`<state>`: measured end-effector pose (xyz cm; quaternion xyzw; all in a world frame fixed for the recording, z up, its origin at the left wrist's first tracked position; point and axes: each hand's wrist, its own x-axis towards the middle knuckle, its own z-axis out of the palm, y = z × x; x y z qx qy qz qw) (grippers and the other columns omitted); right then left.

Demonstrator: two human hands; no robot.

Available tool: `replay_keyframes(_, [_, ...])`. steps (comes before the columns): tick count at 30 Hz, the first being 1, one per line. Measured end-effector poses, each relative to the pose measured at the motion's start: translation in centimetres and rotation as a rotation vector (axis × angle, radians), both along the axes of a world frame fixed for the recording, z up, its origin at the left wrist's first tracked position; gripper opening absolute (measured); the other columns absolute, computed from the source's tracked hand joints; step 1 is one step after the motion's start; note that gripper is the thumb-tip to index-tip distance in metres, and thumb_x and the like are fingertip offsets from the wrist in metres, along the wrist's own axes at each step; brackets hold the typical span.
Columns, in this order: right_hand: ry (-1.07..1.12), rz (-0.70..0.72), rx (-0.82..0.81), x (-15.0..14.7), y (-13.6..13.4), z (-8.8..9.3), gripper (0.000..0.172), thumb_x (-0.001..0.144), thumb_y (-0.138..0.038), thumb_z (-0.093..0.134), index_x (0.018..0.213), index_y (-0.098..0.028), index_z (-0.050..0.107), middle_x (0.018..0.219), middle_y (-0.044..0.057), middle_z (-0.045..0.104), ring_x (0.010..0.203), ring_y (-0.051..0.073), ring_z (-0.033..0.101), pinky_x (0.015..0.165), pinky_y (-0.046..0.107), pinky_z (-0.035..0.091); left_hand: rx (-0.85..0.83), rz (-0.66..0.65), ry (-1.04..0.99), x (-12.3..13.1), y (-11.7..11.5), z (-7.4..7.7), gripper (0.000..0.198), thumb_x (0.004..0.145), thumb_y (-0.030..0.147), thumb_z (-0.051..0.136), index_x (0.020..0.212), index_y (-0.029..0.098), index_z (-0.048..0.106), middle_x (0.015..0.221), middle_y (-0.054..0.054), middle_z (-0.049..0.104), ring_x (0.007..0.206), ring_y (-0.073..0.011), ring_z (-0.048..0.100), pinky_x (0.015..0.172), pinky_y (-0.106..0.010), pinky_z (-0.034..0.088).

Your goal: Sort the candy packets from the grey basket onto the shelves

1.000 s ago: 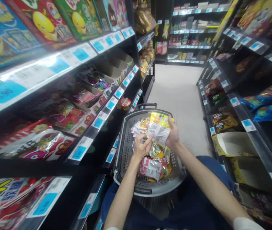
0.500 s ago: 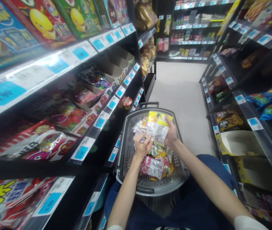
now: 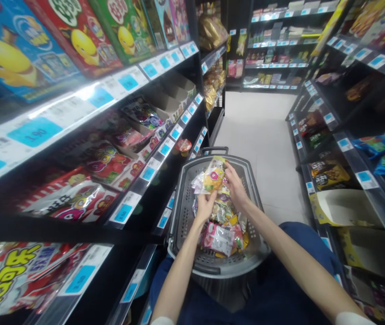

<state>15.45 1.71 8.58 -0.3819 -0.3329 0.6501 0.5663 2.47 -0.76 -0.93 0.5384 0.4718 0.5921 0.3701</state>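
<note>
A yellow gummy candy bag [image 3: 213, 176] with an orange fruit picture on its front is held over the grey shopping basket [image 3: 257, 221]. My left hand [image 3: 206, 207] pinches its lower edge, thumb in front. My right hand [image 3: 236, 185] grips its right edge near the top, with some fingertips hidden behind the bag. Below, several snack packets lie in the basket, among them a pink and silver packet [image 3: 218, 238] near the front and green-white packets [image 3: 222, 212] in the middle.
On the left, a shelf holds gummy bags [image 3: 73, 201], snack boxes [image 3: 84, 45] and blue price tags [image 3: 35, 131]. The right shelf carries blue bags [image 3: 378, 143] and an open carton [image 3: 348, 205]. A pale floor aisle [image 3: 256, 122] runs ahead to the back shelves.
The candy bag has been turned from its silver back to its printed front and tilted. Both hands have shifted their hold on it. The view has moved slightly.
</note>
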Motion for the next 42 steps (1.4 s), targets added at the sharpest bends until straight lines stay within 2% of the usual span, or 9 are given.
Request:
replay_keyframes(3, [-0.104,-0.108,0.096,-0.2,0.3,-0.1,0.041,0.081,-0.041,0.076,0.120,-0.030,0.069,0.139,0.003,0.062,0.130,0.024,0.054,0.114,0.045,0.040,-0.176,-0.048,-0.406,0.2,0.2,0.6,0.057,0.078,0.046,0.078,0.127,0.020,0.062,0.122,-0.011,0.072,0.114,-0.0278,0.068,0.100,-0.043,0.055])
replay_keyframes(5, [-0.137,-0.164,0.131,-0.1,0.5,-0.4,0.036,0.081,-0.038,0.075,0.115,-0.028,0.072,0.133,0.006,0.065,0.123,0.025,0.058,0.113,0.048,0.041,-0.218,-0.089,-0.544,0.3,0.2,1.1,0.069,0.071,0.045,0.085,0.130,0.023,0.058,0.125,-0.010,0.070,0.117,-0.0276,0.067,0.100,-0.043,0.055])
replay_keyframes(12, [-0.149,-0.222,0.138,0.9,0.7,-1.1,0.038,0.079,-0.034,0.073,0.116,-0.029,0.073,0.130,0.005,0.064,0.118,0.022,0.059,0.111,0.045,0.043,-0.266,-0.191,-0.599,0.6,-0.3,1.7,0.069,0.071,0.038,0.084,0.133,0.025,0.056,0.123,-0.009,0.071,0.119,-0.0282,0.066,0.099,-0.046,0.055])
replay_keyframes(20, [-0.117,-0.178,0.079,1.0,0.4,-0.1,0.050,0.076,-0.039,0.076,0.123,-0.026,0.069,0.137,0.008,0.062,0.120,0.026,0.060,0.103,0.044,0.050,-0.263,-0.172,-0.625,0.3,0.0,1.4,0.066,0.069,0.035,0.086,0.128,0.023,0.059,0.125,-0.009,0.070,0.113,-0.0259,0.069,0.099,-0.044,0.055])
replay_keyframes(25, [-0.239,-0.098,-0.058,1.6,-0.1,-0.3,0.083,0.064,-0.041,0.089,0.139,-0.029,0.054,0.151,0.009,0.050,0.125,0.026,0.059,0.094,0.036,0.055,-0.144,0.007,-0.364,0.2,0.4,0.4,0.048,0.075,0.041,0.081,0.114,0.016,0.069,0.118,-0.012,0.073,0.109,-0.0262,0.070,0.104,-0.042,0.050])
replay_keyframes(28, [-0.216,0.073,-0.143,1.8,-0.3,-0.6,0.078,0.061,-0.041,0.092,0.130,-0.024,0.057,0.144,0.011,0.057,0.122,0.025,0.062,0.081,0.028,0.057,-0.062,0.052,-0.191,0.2,0.7,0.2,0.044,0.084,0.038,0.072,0.122,0.016,0.068,0.122,-0.012,0.072,0.114,-0.0257,0.068,0.109,-0.043,0.047])
replay_keyframes(33, [-0.179,0.090,-0.168,1.7,-0.3,-0.8,0.076,0.054,-0.036,0.097,0.120,-0.025,0.060,0.138,0.008,0.061,0.097,0.018,0.071,0.072,0.025,0.058,0.114,-0.025,0.120,-0.2,0.5,0.2,0.047,0.095,0.021,0.052,0.142,0.017,0.055,0.141,-0.013,0.061,0.131,-0.0234,0.058,0.115,-0.045,0.042])
replay_keyframes(38, [-0.257,0.177,-0.152,3.2,-0.2,-1.5,0.055,0.056,-0.037,0.096,0.101,-0.020,0.068,0.107,0.004,0.072,0.084,0.014,0.067,0.068,0.023,0.056,0.407,-0.264,0.633,-1.0,0.0,-0.4,0.076,0.085,-0.005,0.042,0.154,0.025,0.038,0.158,-0.011,0.043,0.147,-0.0192,0.039,0.120,-0.042,0.038])
replay_keyframes(42, [-0.366,0.299,-0.115,5.4,-0.1,-1.7,0.061,0.057,-0.035,0.096,0.109,-0.022,0.066,0.105,0.004,0.072,0.088,0.019,0.069,0.072,0.030,0.059,0.422,-0.260,0.766,-1.3,-0.2,-0.3,0.089,0.078,-0.009,0.047,0.156,0.030,0.031,0.159,-0.009,0.041,0.147,-0.0202,0.039,0.118,-0.042,0.041])
